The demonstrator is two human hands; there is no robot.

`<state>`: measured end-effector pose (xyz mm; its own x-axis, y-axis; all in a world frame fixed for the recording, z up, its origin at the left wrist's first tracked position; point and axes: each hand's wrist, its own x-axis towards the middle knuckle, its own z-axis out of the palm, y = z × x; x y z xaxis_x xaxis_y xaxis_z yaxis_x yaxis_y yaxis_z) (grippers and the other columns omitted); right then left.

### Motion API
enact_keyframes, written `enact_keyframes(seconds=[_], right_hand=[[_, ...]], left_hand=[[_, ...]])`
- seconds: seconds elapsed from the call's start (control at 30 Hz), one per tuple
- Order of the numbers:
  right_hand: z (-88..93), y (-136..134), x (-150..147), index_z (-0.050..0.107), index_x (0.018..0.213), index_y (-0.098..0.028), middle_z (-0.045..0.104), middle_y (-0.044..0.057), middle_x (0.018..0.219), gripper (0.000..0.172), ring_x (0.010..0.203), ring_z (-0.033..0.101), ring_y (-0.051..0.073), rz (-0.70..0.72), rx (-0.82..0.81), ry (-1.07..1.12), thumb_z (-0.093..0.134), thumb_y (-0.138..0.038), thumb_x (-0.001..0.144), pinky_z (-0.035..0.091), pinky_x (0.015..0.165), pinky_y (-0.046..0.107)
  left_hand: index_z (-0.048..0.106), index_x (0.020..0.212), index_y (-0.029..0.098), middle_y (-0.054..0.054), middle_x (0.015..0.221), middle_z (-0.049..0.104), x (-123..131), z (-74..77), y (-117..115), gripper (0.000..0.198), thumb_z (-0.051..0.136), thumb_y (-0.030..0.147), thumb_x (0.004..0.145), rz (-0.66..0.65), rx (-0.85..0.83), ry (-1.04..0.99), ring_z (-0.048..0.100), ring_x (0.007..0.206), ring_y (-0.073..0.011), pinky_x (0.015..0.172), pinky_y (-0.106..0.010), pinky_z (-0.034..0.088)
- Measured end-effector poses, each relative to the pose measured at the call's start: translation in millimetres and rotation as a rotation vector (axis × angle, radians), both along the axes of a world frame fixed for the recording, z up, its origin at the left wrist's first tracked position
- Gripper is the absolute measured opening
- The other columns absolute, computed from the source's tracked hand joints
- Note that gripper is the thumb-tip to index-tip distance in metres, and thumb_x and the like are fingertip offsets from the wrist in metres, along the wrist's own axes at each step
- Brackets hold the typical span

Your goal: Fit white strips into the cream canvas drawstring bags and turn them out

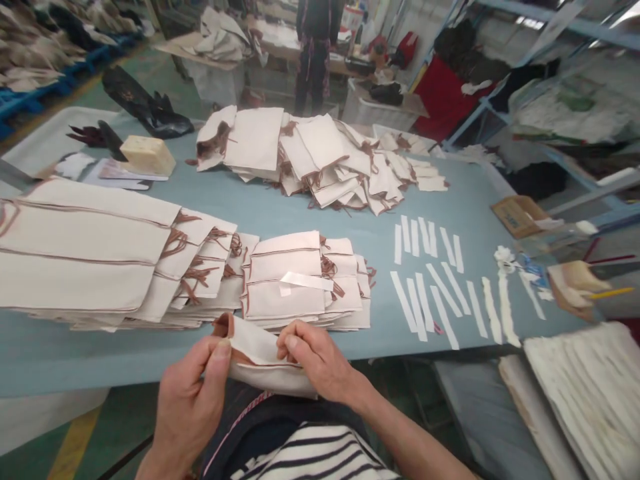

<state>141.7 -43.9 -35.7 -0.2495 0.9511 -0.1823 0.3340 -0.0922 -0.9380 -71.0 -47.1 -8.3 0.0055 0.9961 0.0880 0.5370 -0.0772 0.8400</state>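
Both my hands hold one cream drawstring pouch (260,357) with a brown-lined mouth, just off the table's near edge. My left hand (193,397) pinches its open end between thumb and fingers. My right hand (315,360) is closed on the pouch's upper edge. Right beyond them lies a stack of the same pouches (300,283) with brown cords and a white strip (306,281) on top. A longer overlapped row of pouches (100,260) stretches to the left.
A loose heap of pouches (320,160) sits at the far side of the blue-grey table (300,213). Several white strips (430,280) lie at the right. A tan block (149,155), a cardboard box (517,215), a fabric stack (595,387) and a standing person (315,47) are around.
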Motion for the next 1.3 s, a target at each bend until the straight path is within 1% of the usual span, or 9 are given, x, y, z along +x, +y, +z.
enact_keyframes(seconds=[0.13, 0.23, 0.43, 0.6, 0.77, 0.87, 0.97, 1.13, 1.3], right_hand=[[-32.9, 26, 39, 0.062, 0.091, -0.019, 0.069, 0.002, 0.080, 0.025, 0.071, 0.063, 0.017, -0.288, 0.036, -0.362, 0.046, -0.036, 0.101, 0.047, 0.068, 0.027], [-49.5, 55, 58, 0.065, 0.106, -0.018, 0.073, 0.005, 0.093, 0.019, 0.084, 0.067, 0.021, -0.324, 0.085, -0.530, 0.052, -0.032, 0.101, 0.048, 0.081, 0.033], [-67.9, 106, 36, 0.065, 0.128, -0.016, 0.068, 0.016, 0.131, 0.035, 0.124, 0.058, 0.032, -0.049, 0.192, -0.779, 0.069, -0.030, 0.096, 0.043, 0.107, 0.042], [-79.0, 132, 21, 0.068, 0.119, -0.011, 0.065, 0.022, 0.129, 0.035, 0.125, 0.057, 0.038, 0.152, 0.165, -0.914, 0.074, -0.032, 0.092, 0.043, 0.107, 0.049], [-81.2, 157, 34, 0.070, 0.104, -0.016, 0.072, 0.012, 0.115, 0.022, 0.112, 0.064, 0.028, 0.246, 0.063, -0.831, 0.074, -0.034, 0.093, 0.048, 0.097, 0.042], [-76.3, 170, 46, 0.067, 0.088, -0.016, 0.072, 0.005, 0.096, 0.024, 0.093, 0.066, 0.022, 0.179, -0.020, -0.663, 0.076, -0.038, 0.091, 0.048, 0.084, 0.033], [-64.2, 171, 54, 0.056, 0.070, -0.018, 0.063, 0.000, 0.070, 0.041, 0.070, 0.058, 0.015, 0.036, -0.101, -0.394, 0.066, -0.049, 0.095, 0.041, 0.067, 0.026], [-21.3, 149, 44, 0.054, 0.082, -0.021, 0.053, -0.005, 0.062, 0.058, 0.052, 0.041, 0.010, -0.237, -0.167, 0.096, 0.054, -0.078, 0.089, 0.033, 0.052, 0.023], [36.7, 124, 14, 0.053, 0.093, -0.023, 0.050, -0.008, 0.064, 0.065, 0.047, 0.034, 0.007, -0.353, -0.217, 0.526, 0.070, -0.083, 0.074, 0.028, 0.044, 0.020]], left_hand=[[0.057, 0.069, 0.024, 0.006, 0.058, 0.045, 4, -7.2, -4, 0.037, 0.050, 0.036, 0.103, 0.035, -0.005, 0.026, 0.043, 0.053, -0.0151, 0.058, -0.030, 0.037], [0.058, 0.070, 0.023, 0.007, 0.059, 0.043, 6, -14.8, -5, 0.037, 0.050, 0.037, 0.104, 0.007, -0.027, 0.036, 0.043, 0.053, -0.0144, 0.058, -0.029, 0.035], [0.055, 0.070, 0.022, 0.007, 0.059, 0.041, 16, -24.4, -8, 0.038, 0.048, 0.033, 0.106, 0.018, -0.035, 0.018, 0.041, 0.053, -0.0136, 0.058, -0.028, 0.034], [0.056, 0.072, 0.022, 0.006, 0.061, 0.044, 25, -28.0, -11, 0.035, 0.049, 0.032, 0.105, 0.058, -0.039, -0.013, 0.042, 0.054, -0.0136, 0.057, -0.028, 0.034], [0.058, 0.078, 0.022, 0.006, 0.063, 0.053, 29, -33.0, -9, 0.030, 0.048, 0.032, 0.105, 0.123, -0.008, 0.024, 0.050, 0.057, -0.0139, 0.062, -0.027, 0.039], [0.060, 0.082, 0.022, 0.004, 0.067, 0.059, 26, -38.6, -1, 0.028, 0.047, 0.033, 0.105, 0.174, 0.029, 0.092, 0.055, 0.061, -0.0156, 0.065, -0.027, 0.042], [0.062, 0.086, 0.022, 0.002, 0.071, 0.065, 18, -44.5, 9, 0.027, 0.050, 0.038, 0.104, 0.190, 0.052, 0.153, 0.061, 0.064, -0.0173, 0.068, -0.027, 0.046], [0.066, 0.119, 0.019, -0.009, 0.109, 0.077, 5, -44.6, 33, 0.037, 0.061, 0.047, 0.096, 0.158, 0.065, 0.162, 0.072, 0.084, -0.0233, 0.076, -0.031, 0.053], [0.073, 0.099, 0.020, 0.000, 0.076, 0.070, 27, -32.0, 58, 0.026, 0.065, 0.043, 0.090, -0.117, -0.133, -0.128, 0.061, 0.069, -0.0200, 0.069, -0.030, 0.048]])
